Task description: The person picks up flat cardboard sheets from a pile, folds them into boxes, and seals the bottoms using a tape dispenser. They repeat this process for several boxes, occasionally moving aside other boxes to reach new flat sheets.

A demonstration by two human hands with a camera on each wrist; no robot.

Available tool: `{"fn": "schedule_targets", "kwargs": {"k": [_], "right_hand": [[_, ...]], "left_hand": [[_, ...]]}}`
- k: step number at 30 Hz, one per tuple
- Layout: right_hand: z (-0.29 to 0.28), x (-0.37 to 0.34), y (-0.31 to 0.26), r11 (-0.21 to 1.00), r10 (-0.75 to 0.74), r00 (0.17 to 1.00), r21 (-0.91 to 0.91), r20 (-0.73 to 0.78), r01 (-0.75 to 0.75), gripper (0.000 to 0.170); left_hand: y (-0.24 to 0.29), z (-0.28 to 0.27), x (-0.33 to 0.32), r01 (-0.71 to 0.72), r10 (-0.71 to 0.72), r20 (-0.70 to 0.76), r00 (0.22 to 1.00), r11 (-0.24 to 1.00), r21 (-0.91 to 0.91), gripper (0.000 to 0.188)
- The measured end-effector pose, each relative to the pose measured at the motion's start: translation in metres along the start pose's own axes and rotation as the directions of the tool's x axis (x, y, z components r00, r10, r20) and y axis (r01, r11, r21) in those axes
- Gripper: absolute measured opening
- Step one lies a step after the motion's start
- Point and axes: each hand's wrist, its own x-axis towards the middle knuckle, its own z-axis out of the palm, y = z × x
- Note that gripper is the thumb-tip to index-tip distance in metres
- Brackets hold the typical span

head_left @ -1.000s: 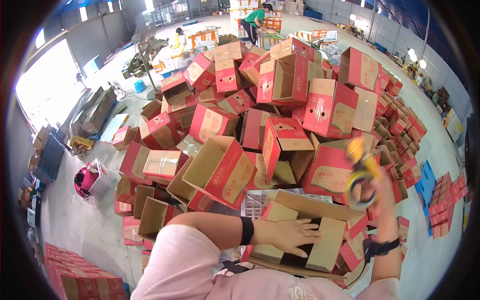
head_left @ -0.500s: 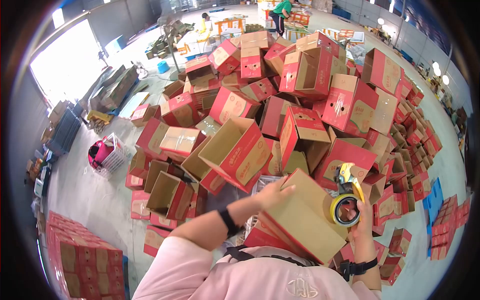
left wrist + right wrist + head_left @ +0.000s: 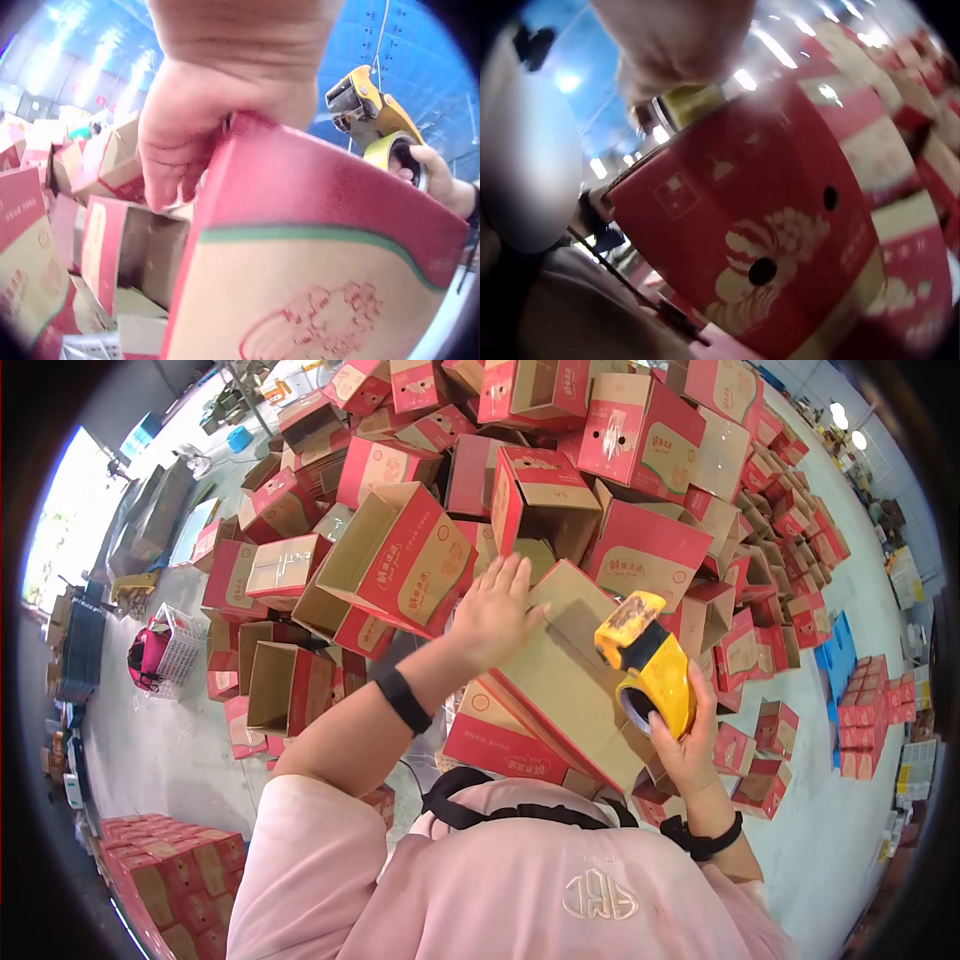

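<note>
A person (image 3: 460, 890) is extending the left forearm (image 3: 345, 720) diagonally forward and inward from a bent elbow, with the left hand (image 3: 495, 615) showing its back to the overhead view, fingers (image 3: 510, 575) lying nearly straight and close together and thumb (image 3: 539, 618) angling out to the right. The right forearm (image 3: 728, 845) is slanting forward and slightly inward, while the right hand (image 3: 690, 745) is curling into a grip, sitting well apart from the left and nearer the chest.
</note>
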Motion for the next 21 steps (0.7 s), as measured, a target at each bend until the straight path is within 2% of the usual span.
{"fn": "schedule_targets", "kwargs": {"k": [1, 2, 3, 4, 5, 6, 7, 9, 10, 11, 12, 13, 14, 15, 16, 18, 20, 21], "right_hand": [[0.002, -0.003, -0.002, 0.988, 0.105, 0.994, 0.121, -0.035, -0.1, 0.069], [0.001, 0.001, -0.007, 0.989, 0.103, 0.994, 0.108, -0.037, -0.098, 0.069], [-0.003, 0.006, -0.015, 0.969, 0.198, 0.98, 0.156, -0.035, -0.191, 0.068], [-0.005, 0.01, -0.02, 0.938, 0.293, 0.956, 0.201, -0.023, -0.283, 0.067], [-0.014, 0.021, -0.008, 0.979, 0.194, 0.981, -0.069, -0.001, -0.194, 0.064], [-0.016, 0.034, -0.006, 0.834, 0.425, 0.905, 0.391, -0.004, -0.39, 0.056], [-0.027, 0.063, -0.01, 0.847, 0.457, 0.889, 0.326, -0.043, -0.42, 0.044], [-0.03, 0.128, -0.001, 0.926, 0.363, 0.928, 0.14, -0.08, -0.35, 0.032], [-0.028, 0.172, -0.01, 0.956, 0.293, 0.956, 0.033, -0.028, -0.292, 0.029], [-0.017, 0.214, -0.007, 0.989, 0.131, 0.989, 0.058, 0.075, -0.135, 0.026], [0.0, 0.252, -0.024, 0.984, 0.177, 0.957, -0.058, 0.232, -0.168, 0.028], [0.031, 0.285, -0.031, 0.995, 0.072, 0.94, -0.084, 0.333, -0.046, 0.032], [0.063, 0.316, -0.033, 0.984, 0.053, 0.871, -0.173, 0.488, 0.037, 0.037], [0.1, 0.334, -0.047, 0.963, 0.012, 0.817, -0.228, 0.576, 0.147, 0.042], [0.135, 0.352, -0.07, 0.92, 0.191, 0.656, -0.367, 0.73, 0.14, 0.035], [0.201, 0.361, -0.075, 0.901, 0.193, 0.495, -0.353, 0.847, 0.253, 0.034], [0.237, 0.343, -0.089, 0.849, 0.303, 0.444, -0.45, 0.844, 0.276, 0.035], [0.238, 0.331, -0.091, 0.809, 0.358, 0.312, -0.459, 0.88, 0.366, 0.036]], "left_hand": [[0.01, -0.003, -0.005, -0.08, 0.152, -0.139, 0.979, 0.902, 0.424, 0.075], [0.023, -0.007, -0.02, -0.26, 0.332, -0.103, 0.938, 0.867, 0.426, 0.075], [0.041, -0.014, -0.042, -0.427, 0.497, -0.069, 0.865, 0.801, 0.42, 0.076], [0.054, -0.015, -0.057, -0.507, 0.512, 0.027, 0.858, 0.839, 0.197, 0.078], [0.06, -0.014, -0.064, -0.541, 0.541, 0.114, 0.833, 0.84, -0.04, 0.08], [0.059, -0.011, -0.063, -0.533, 0.536, 0.103, 0.838, 0.844, -0.055, 0.08], [0.054, -0.008, -0.06, -0.543, 0.547, 0.077, 0.834, 0.837, -0.066, 0.081], [0.053, -0.001, -0.058, -0.56, 0.563, 0.055, 0.825, 0.826, -0.062, 0.079], [0.053, 0.005, -0.058, -0.556, 0.559, 0.04, 0.828, 0.828, -0.072, 0.079], [0.051, 0.012, -0.06, -0.575, 0.575, -0.005, 0.818, 0.818, -0.012, 0.079], [0.05, 0.019, -0.061, -0.588, 0.59, -0.05, 0.806, 0.807, 0.05, 0.078], [0.05, 0.025, -0.061, -0.587, 0.586, -0.101, 0.804, 0.809, 0.019, 0.079], [0.049, 0.02, -0.06, -0.58, 0.577, -0.115, 0.808, 0.814, 0.012, 0.079], [0.049, 0.012, -0.061, -0.576, 0.574, -0.068, 0.816, 0.817, -0.032, 0.08], [0.049, 0.008, -0.062, -0.571, 0.571, -0.021, 0.82, 0.817, -0.076, 0.082], [0.05, 0.013, -0.062, -0.548, 0.552, 0.0, 0.834, 0.829, -0.109, 0.086], [0.05, 0.014, -0.064, -0.546, 0.548, -0.004, 0.836, 0.831, -0.108, 0.09], [0.05, 0.014, -0.065, -0.539, 0.542, -0.006, 0.841, 0.835, -0.113, 0.09]]}}
